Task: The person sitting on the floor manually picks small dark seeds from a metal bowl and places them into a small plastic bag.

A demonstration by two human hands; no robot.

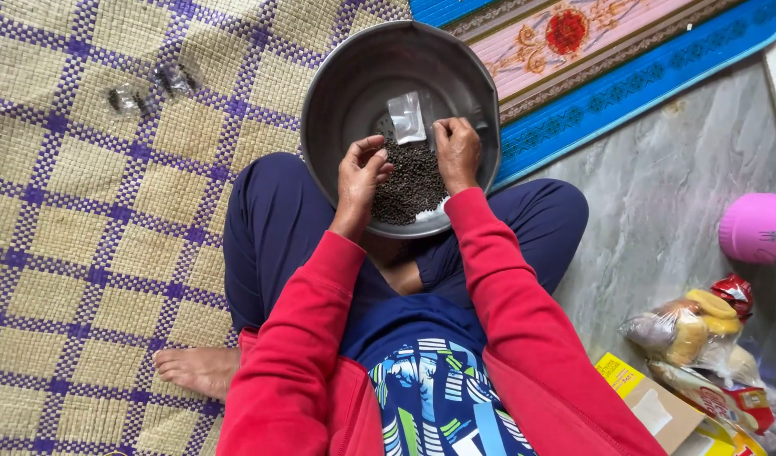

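A round steel bowl (345, 84) rests tilted against my crossed legs. A heap of small dark grains (411, 181) lies in its lower part. My right hand (457, 154) pinches the lower edge of a small clear plastic pouch (406, 116) that stands above the heap. My left hand (361, 173) is cupped over the left side of the grains, fingers curled, touching them. Both arms wear red sleeves.
A woven straw mat with purple checks (92, 253) covers the floor on the left, with two small filled clear pouches (151, 89) on it. A blue patterned mat (624, 84) lies behind. Bagged groceries (700, 338), a cardboard box (650, 401) and a pink object (755, 228) sit right.
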